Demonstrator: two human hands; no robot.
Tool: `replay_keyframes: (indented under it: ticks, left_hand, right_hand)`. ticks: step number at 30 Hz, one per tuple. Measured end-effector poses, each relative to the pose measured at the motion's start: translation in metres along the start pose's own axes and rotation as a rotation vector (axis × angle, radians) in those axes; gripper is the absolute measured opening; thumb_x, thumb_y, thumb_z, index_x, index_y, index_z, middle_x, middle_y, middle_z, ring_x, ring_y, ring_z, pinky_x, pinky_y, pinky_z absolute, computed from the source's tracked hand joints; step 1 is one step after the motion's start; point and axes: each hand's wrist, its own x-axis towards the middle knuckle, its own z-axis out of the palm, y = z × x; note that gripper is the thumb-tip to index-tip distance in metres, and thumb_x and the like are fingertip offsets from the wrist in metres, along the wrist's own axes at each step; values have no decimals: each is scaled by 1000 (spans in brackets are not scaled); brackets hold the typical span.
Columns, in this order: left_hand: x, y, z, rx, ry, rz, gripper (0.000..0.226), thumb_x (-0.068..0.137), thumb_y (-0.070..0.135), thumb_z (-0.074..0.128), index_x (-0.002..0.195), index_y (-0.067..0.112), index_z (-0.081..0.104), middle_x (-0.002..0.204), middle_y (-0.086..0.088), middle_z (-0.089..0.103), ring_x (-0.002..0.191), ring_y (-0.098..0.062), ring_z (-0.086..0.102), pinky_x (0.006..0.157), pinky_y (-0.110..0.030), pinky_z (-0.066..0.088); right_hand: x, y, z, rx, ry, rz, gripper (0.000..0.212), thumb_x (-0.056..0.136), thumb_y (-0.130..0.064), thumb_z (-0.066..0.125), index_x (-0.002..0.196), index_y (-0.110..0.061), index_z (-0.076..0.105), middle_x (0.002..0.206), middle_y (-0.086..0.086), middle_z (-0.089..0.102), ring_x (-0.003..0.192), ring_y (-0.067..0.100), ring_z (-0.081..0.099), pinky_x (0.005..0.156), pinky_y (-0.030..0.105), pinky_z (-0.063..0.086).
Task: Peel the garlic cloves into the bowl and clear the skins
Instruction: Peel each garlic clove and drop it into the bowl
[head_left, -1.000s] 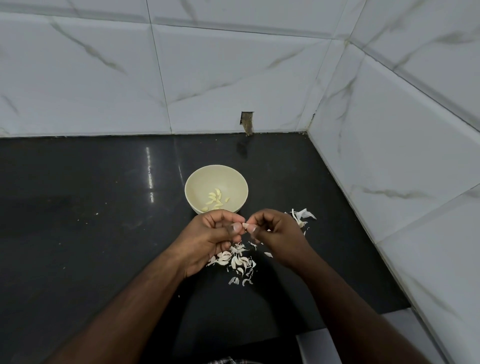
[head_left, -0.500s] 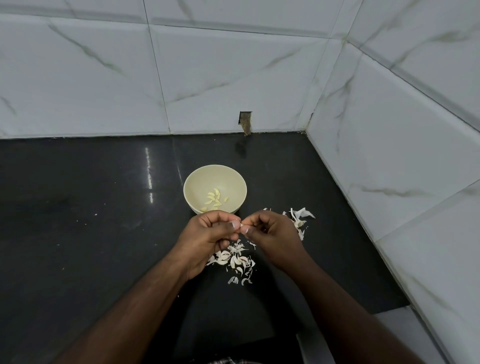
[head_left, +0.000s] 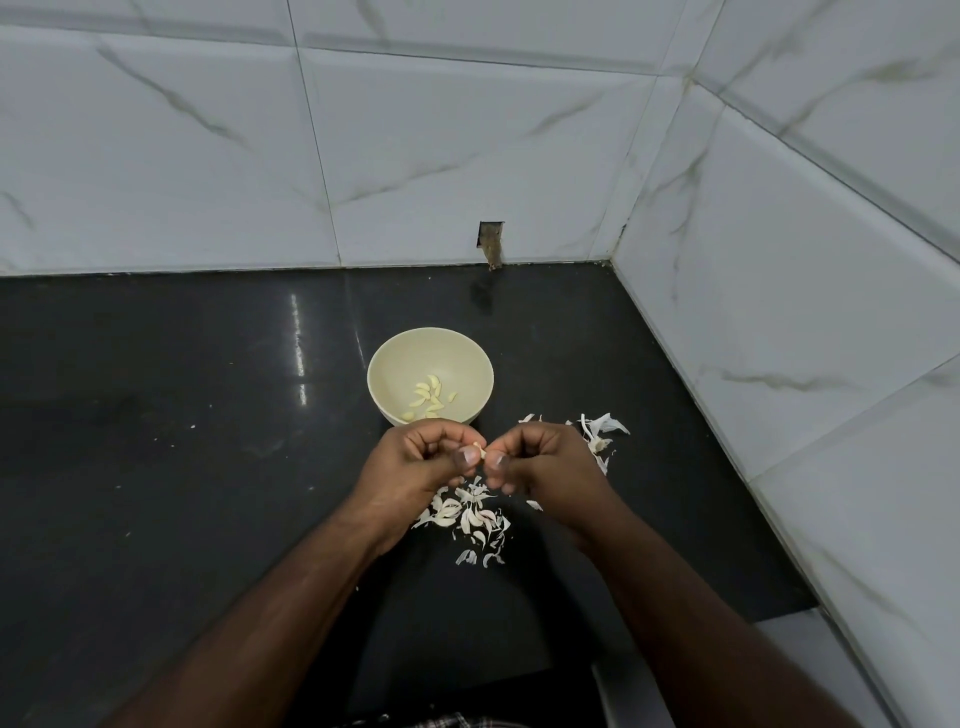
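Meanwhile both hands have stayed almost where they were a second ago, just in front of the bowl (head_left: 387, 358) near the tabletop's (head_left: 156, 467) far right corner. The left hand (head_left: 415, 462) pinches a garlic clove (head_left: 479, 450) between thumb and curled fingers, and the right hand (head_left: 540, 462) pinches at the same clove from the other side, thumbnails nearly touching. Little has shifted, so the skin is probably being worked loose and has not come away. Peeled cloves (head_left: 430, 397) lie in the bowl. One pile of skins (head_left: 475, 514) sits under the hands, another pile (head_left: 600, 434) just beyond the right hand. Clearing them is not yet begun.
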Motion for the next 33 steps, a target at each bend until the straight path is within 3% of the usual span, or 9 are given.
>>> replay_keyframes:
  ticks: [8, 10, 15, 18, 21, 23, 26, 29, 33]
  left_hand:
    - [-1, -2, 3, 47, 23, 37, 9, 89, -2, 68, 94, 3, 73, 76, -9, 70, 69, -11, 63, 63, -21, 50]
    - [1, -3, 6, 37, 76, 0, 10, 90, -3, 66, 91, 3, 73, 70, -10, 67, 65, -12, 60, 60, -22, 48]
    - [2, -4, 13, -26, 191, -142, 13, 91, 1, 63, 84, 6, 72, 71, -9, 67, 60, -11, 58, 52, -21, 44]
    - [1, -4, 12, -52, 184, -182, 15, 90, 4, 64, 79, 9, 72, 74, -9, 68, 59, -8, 56, 54, -22, 41]
    - [0, -5, 14, -91, 171, -190, 13, 91, 6, 64, 81, 8, 72, 78, -10, 69, 60, -8, 54, 55, -21, 40]
    - [-1, -6, 14, -76, 164, -152, 11, 92, 5, 63, 85, 7, 71, 79, -13, 66, 62, -10, 54, 56, -21, 42]
    - [-2, -7, 11, 10, 151, -32, 9, 92, -1, 65, 92, 5, 72, 77, -15, 65, 68, -15, 60, 63, -23, 49]
    - [-3, -8, 10, 100, 133, 53, 12, 91, -2, 66, 93, 8, 73, 76, -11, 67, 71, -15, 63, 67, -23, 52]
    - [-3, -11, 9, 186, 104, 125, 17, 91, -3, 66, 92, 12, 74, 81, -12, 71, 76, -17, 63, 74, -27, 53]
  right_hand:
    - [0, 2, 5, 163, 13, 179, 21, 91, 6, 58, 77, -7, 67, 69, 9, 68, 62, 15, 64, 57, 24, 49]
    - [0, 6, 9, 78, 75, 92, 19, 88, 6, 62, 76, -7, 68, 66, 8, 67, 60, 14, 61, 58, 25, 48]
    - [2, 19, 22, -435, 318, -207, 21, 85, -8, 71, 72, -25, 68, 67, -14, 67, 66, 2, 62, 66, 20, 48]
    - [2, 26, 23, -593, 352, -367, 16, 85, -8, 68, 77, -22, 69, 75, -11, 67, 74, 5, 61, 69, 25, 48]
    - [0, 28, 23, -655, 368, -464, 17, 84, -7, 66, 77, -23, 67, 78, -12, 65, 76, 4, 59, 70, 19, 45]
    - [0, 27, 23, -576, 366, -373, 18, 84, -8, 69, 75, -24, 67, 74, -11, 66, 73, 3, 60, 69, 20, 46]
    - [0, 18, 21, -228, 254, -85, 16, 86, -6, 69, 74, -17, 69, 65, -2, 69, 59, 7, 61, 63, 30, 51]
    - [-3, 7, 16, 110, 130, 93, 17, 88, 7, 61, 78, -6, 66, 65, 7, 67, 59, 12, 61, 58, 26, 47]
    - [-5, 0, 12, 269, 61, 265, 18, 94, 5, 54, 83, -3, 64, 66, 6, 67, 58, 12, 62, 53, 21, 47]
